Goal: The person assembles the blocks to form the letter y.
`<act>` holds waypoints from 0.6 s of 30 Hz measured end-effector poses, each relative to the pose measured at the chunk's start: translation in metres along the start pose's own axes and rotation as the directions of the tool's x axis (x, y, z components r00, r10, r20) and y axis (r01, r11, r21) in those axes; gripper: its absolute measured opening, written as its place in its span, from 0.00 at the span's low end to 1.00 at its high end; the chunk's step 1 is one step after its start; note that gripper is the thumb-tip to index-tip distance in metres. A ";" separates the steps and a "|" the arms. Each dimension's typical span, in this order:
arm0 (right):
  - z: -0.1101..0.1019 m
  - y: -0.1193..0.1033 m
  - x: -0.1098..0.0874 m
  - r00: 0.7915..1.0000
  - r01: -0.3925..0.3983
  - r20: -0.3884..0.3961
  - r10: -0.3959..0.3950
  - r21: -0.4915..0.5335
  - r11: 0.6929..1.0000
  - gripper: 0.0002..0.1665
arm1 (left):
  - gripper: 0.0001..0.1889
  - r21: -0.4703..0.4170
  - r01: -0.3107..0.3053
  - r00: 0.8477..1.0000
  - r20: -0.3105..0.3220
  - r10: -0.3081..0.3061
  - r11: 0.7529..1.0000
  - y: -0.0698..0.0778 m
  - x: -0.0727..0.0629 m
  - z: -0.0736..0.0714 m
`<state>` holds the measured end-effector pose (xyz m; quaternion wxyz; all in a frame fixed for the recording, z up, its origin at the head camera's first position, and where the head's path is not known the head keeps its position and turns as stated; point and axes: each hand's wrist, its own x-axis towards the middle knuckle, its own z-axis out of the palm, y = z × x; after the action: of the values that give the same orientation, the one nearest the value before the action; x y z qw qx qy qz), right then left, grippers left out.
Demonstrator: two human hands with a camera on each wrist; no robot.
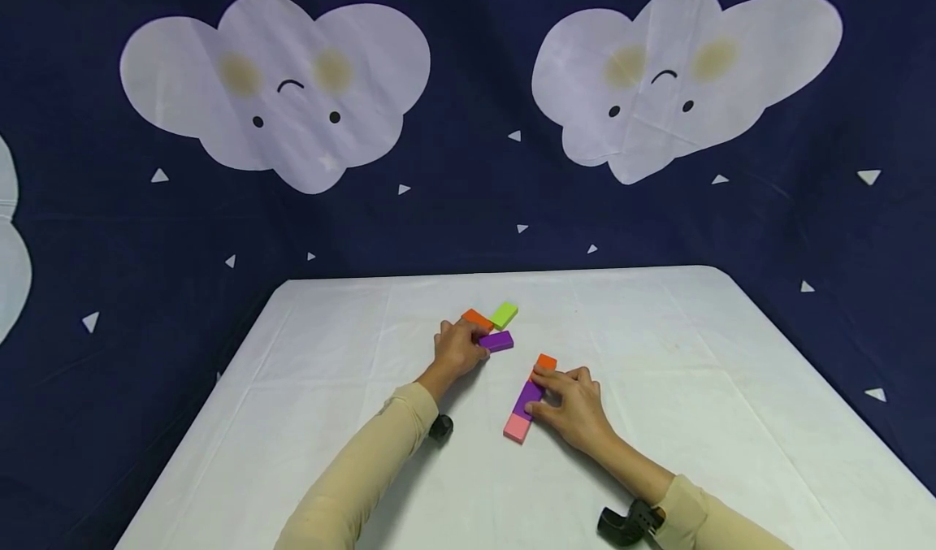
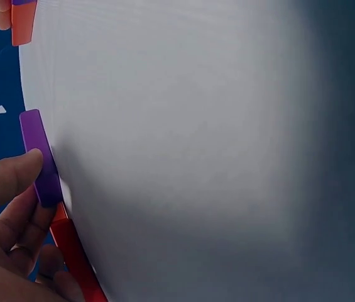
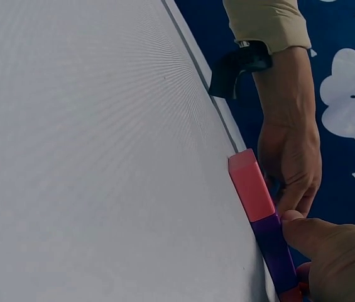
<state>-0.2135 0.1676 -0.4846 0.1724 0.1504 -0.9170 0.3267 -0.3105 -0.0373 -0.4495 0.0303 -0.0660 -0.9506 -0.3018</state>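
In the head view my left hand [image 1: 459,347] pinches a purple block [image 1: 497,341] between thumb and fingers. The left wrist view shows the thumb on that purple block [image 2: 34,135], with a red block [image 2: 76,258] under the other fingers. An orange block [image 1: 478,319] and a lime green block [image 1: 504,314] lie just beyond this hand. Nearer, a straight row joins a pink block [image 1: 517,428], a second purple block [image 1: 523,402] and another orange block [image 1: 546,361]. My right hand [image 1: 578,408] grips that row, its thumb against the purple block [image 3: 271,251].
A white cloth covers the table [image 1: 314,420]. Behind it hangs a dark blue curtain [image 1: 468,225] with white clouds and triangles. Both wrists wear a black strapped device, such as the right one [image 1: 627,524].
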 end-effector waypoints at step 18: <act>0.000 -0.001 -0.001 1.000 0.000 0.000 0.000 -0.002 1.000 0.30 | 0.15 -0.262 0.003 1.000 0.000 -0.003 0.965 -0.010 -0.003 -0.007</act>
<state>-0.2128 0.1669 -0.4849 0.1723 0.1502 -0.9174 0.3259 -0.3086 -0.0500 -0.4494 0.0212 -0.0679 -0.9025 -0.4248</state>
